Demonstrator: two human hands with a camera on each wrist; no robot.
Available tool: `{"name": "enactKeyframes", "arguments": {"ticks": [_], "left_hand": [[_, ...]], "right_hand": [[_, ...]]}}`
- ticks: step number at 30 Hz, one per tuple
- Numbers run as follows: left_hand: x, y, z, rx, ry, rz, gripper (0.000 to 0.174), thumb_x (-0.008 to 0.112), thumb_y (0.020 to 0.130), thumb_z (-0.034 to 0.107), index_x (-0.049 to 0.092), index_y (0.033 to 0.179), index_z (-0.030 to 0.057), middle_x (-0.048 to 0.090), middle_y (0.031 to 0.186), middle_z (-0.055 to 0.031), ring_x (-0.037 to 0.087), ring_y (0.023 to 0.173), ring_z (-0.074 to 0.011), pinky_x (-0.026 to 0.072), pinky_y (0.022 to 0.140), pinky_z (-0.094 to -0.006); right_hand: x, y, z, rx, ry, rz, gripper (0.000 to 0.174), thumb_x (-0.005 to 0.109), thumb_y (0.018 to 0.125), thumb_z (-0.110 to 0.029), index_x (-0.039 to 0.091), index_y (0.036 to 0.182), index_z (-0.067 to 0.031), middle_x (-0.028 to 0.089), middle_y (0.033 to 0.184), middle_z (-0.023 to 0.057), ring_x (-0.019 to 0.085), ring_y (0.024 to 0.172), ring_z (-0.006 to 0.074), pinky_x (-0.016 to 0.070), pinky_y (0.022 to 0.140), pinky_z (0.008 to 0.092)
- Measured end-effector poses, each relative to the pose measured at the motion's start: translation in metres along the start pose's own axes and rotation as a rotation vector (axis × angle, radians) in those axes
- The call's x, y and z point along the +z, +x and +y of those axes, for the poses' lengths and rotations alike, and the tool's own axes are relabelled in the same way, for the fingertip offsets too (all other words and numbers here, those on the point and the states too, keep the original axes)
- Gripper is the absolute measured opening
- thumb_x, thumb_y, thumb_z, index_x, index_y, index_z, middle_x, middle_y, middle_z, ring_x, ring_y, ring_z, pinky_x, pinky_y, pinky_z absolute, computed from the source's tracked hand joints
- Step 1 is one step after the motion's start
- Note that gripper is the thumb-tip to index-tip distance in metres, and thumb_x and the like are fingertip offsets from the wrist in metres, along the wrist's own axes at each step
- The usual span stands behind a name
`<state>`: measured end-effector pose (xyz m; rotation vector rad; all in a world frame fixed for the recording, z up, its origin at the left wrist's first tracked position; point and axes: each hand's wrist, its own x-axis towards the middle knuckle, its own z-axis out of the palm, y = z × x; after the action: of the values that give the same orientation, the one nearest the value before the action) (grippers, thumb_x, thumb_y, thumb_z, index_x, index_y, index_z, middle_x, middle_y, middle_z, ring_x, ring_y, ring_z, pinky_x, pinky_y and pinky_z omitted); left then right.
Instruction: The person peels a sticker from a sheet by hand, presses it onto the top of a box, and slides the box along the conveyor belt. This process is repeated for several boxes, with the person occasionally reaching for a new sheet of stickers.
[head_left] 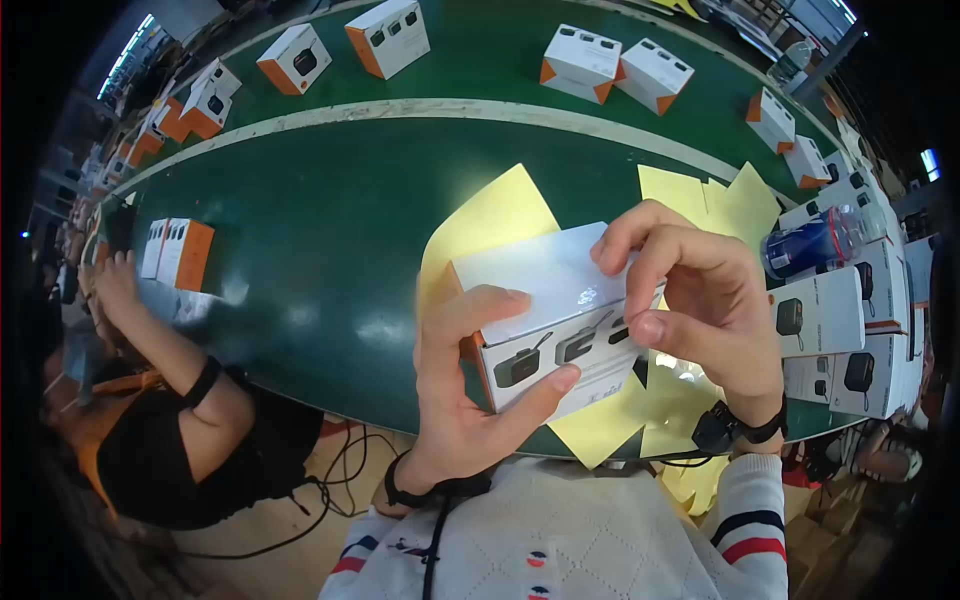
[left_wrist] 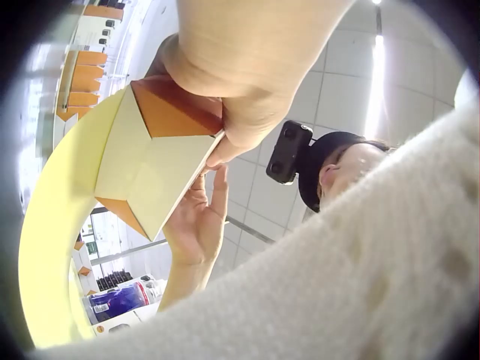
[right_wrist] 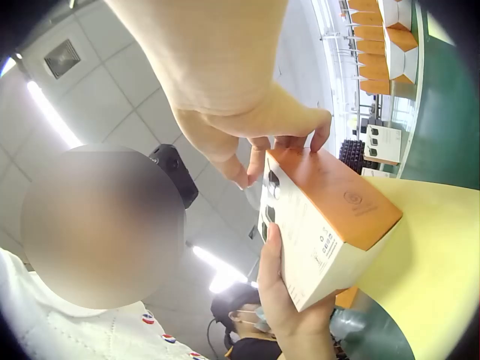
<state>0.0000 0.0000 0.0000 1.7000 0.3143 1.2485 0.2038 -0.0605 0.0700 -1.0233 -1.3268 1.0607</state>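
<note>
A white and orange box (head_left: 540, 270) printed with pictures of small devices is tilted above yellow sheets (head_left: 480, 225). My left hand (head_left: 480, 385) grips its left end, thumb on the printed side and index finger on the white face. At the box's right end is my right hand (head_left: 705, 300), its fingers bent against the edge and its thumb close to the index fingertip. In the right wrist view, fingertips of the right hand (right_wrist: 247, 127) touch the orange face of the box (right_wrist: 337, 195). Whether anything thin lies between thumb and index finger, I cannot tell.
Two boxes (head_left: 185, 253) stand on the green table (head_left: 300, 200) at left, near another person's arm (head_left: 165, 340). Several boxes line the far strip. At right, a bottle with a blue label (head_left: 810, 243) lies on stacked boxes (head_left: 870, 375).
</note>
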Motion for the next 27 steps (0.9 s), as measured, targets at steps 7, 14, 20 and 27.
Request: {"name": "enactKeyframes", "arguments": {"ticks": [7, 14, 20, 27], "left_hand": [[0.0, -0.001, -0.001, -0.028, -0.096, 0.014, 0.058, 0.079, 0.079, -0.002, 0.047, 0.127, 0.0041, 0.062, 0.106, -0.0148, 0.069, 0.092, -0.0223, 0.0545, 0.073, -0.0307], [-0.013, -0.004, 0.001, -0.131, 0.064, -0.129, 0.066, 0.075, 0.079, -0.004, 0.036, 0.13, 0.0064, 0.053, 0.118, -0.018, 0.062, 0.106, -0.0218, 0.0543, 0.085, -0.0331], [-0.018, -0.001, -0.008, -0.129, -0.133, 0.013, 0.061, 0.079, 0.079, 0.0, 0.045, 0.13, 0.0044, 0.056, 0.115, -0.0137, 0.064, 0.098, -0.0185, 0.053, 0.079, -0.0309], [-0.047, 0.01, -0.008, -0.471, -0.339, 0.296, 0.071, 0.074, 0.081, -0.004, 0.036, 0.14, 0.0051, 0.053, 0.123, -0.0131, 0.058, 0.114, -0.021, 0.0505, 0.092, -0.0311]], "right_hand": [[0.004, 0.007, 0.003, 0.039, -0.078, 0.075, 0.009, 0.074, 0.081, 0.001, 0.071, 0.089, -0.0027, 0.063, 0.105, 0.0081, 0.058, 0.099, 0.0162, 0.0427, 0.087, 0.0297], [0.018, 0.016, 0.007, -0.09, -0.319, 0.188, 0.015, 0.075, 0.077, -0.002, 0.068, 0.089, -0.0032, 0.058, 0.109, 0.0096, 0.056, 0.1, 0.0193, 0.0436, 0.084, 0.0301], [0.017, 0.026, 0.024, -0.646, -1.095, -0.037, 0.042, 0.076, 0.079, -0.033, 0.071, 0.113, -0.0092, 0.065, 0.11, 0.0058, 0.06, 0.098, 0.0227, 0.0445, 0.081, 0.0345], [0.041, 0.043, 0.019, -0.384, -1.255, -0.493, 0.096, 0.078, 0.065, -0.057, 0.049, 0.146, -0.0116, 0.041, 0.156, 0.0125, 0.034, 0.145, 0.0417, 0.0333, 0.109, 0.0634]]}}
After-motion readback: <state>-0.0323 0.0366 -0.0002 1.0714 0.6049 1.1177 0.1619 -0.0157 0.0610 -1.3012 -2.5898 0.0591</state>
